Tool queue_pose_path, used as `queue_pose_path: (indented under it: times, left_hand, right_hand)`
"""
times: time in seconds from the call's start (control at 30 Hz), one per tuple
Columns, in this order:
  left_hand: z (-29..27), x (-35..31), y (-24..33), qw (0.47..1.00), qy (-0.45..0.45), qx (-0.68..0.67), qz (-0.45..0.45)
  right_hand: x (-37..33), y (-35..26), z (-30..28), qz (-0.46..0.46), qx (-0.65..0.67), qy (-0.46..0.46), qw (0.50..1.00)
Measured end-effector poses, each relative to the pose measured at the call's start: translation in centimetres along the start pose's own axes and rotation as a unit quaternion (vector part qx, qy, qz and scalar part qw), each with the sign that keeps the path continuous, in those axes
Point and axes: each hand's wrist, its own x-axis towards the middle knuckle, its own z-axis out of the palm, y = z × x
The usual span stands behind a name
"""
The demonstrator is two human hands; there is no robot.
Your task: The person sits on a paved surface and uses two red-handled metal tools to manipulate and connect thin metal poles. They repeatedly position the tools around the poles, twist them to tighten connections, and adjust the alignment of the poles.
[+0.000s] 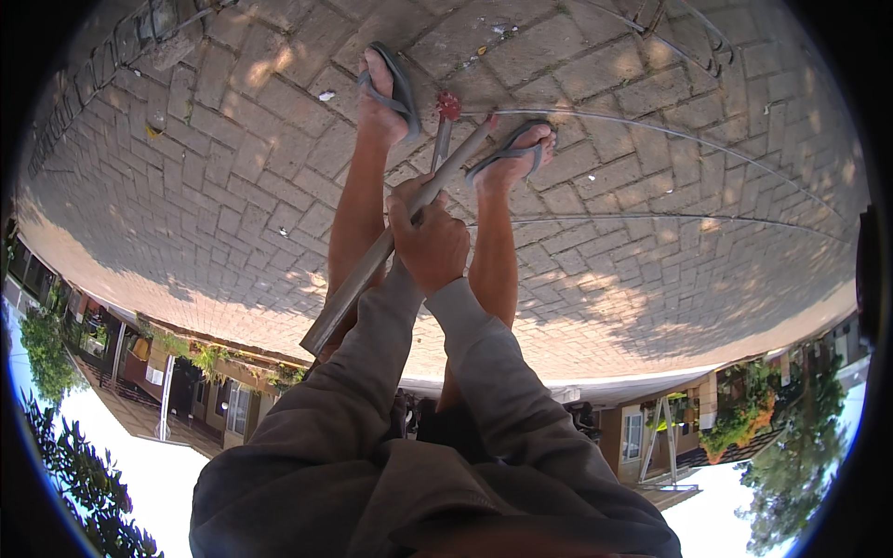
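Observation:
A long grey-brown bar runs slantwise between my legs, its wider end nearer my body and its far end beside my right foot. My right hand is closed around its middle. My left hand is closed at the bar just beyond, partly hidden behind the bar and the right hand. A thinner grey rod stands out past my hands, with a rough red head at its far end. Where this rod ends near my hands is hidden.
My feet in grey flip-flops stand apart on brick paving. Two thin pale lines, like cable or wire, cross the ground to the right. Bent metal rods lie at the far right. Houses and plants edge the view.

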Motion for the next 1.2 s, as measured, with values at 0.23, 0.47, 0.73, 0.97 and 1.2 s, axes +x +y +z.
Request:
queue_pose_path:
  times: [0.23,0.47,0.73,0.97,1.2]
  left_hand:
    - [-1.0,0.4,0.1,1.000,-0.025,-0.010,-0.010]
    - [-1.6,0.7,1.0,0.998,-0.067,-0.006,-0.007]
    - [-1.3,-0.3,7.2,0.986,-0.152,-0.022,-0.066]
    - [-2.0,0.6,7.4,0.983,-0.173,0.031,-0.053]
    - [-0.7,-0.9,9.5,0.985,-0.139,0.024,-0.100]
  right_hand:
    - [-1.8,0.3,1.5,0.066,0.115,0.127,0.983]
    - [-6.1,-2.7,1.3,0.062,0.154,0.126,0.978]
    - [-5.5,-2.3,1.3,-0.040,0.038,0.094,0.994]
    - [-1.3,6.3,2.3,-0.011,0.063,0.206,0.977]
    - [0.9,7.1,5.0,0.293,0.435,-0.087,0.847]
